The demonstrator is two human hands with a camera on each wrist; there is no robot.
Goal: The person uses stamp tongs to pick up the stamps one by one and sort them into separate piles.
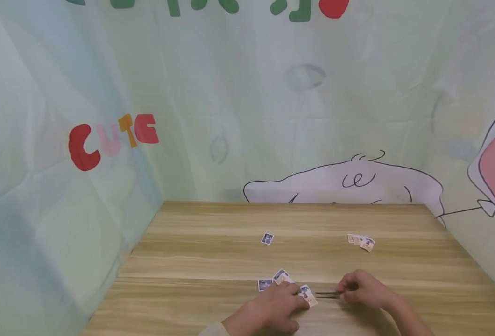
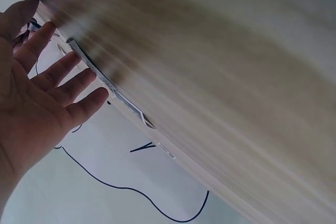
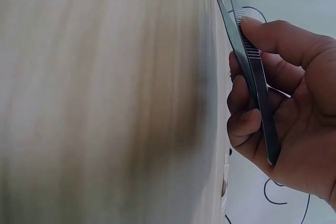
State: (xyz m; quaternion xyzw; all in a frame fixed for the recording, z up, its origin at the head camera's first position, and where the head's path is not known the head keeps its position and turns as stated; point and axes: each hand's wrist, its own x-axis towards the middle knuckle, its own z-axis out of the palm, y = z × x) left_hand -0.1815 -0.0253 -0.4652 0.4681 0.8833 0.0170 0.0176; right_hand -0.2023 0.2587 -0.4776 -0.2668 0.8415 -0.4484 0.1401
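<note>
My left hand (image 1: 274, 305) rests on a loose group of small stamp-like paper pieces, its fingers spread and nearly straight. A cream and purple paper piece (image 1: 308, 296) shows by its fingertips. Beyond the hand lie two white-edged purple pieces, one flat to the left (image 1: 265, 284) and one tilted (image 1: 280, 274), partly overlapped by another. My right hand (image 1: 367, 290) holds metal tweezers (image 3: 251, 56) between thumb and fingers. The tweezers' tips are apart and point left towards the cream and purple piece. In the left wrist view the paper pieces appear edge-on beyond the fingers (image 2: 79, 80).
On the far part of the wooden table (image 1: 197, 261) lies a single purple paper piece (image 1: 267, 239). An overlapping row of cream pieces (image 1: 354, 239) sits at the far right. A printed cloth backdrop (image 1: 230, 116) hangs behind and to the left of the table.
</note>
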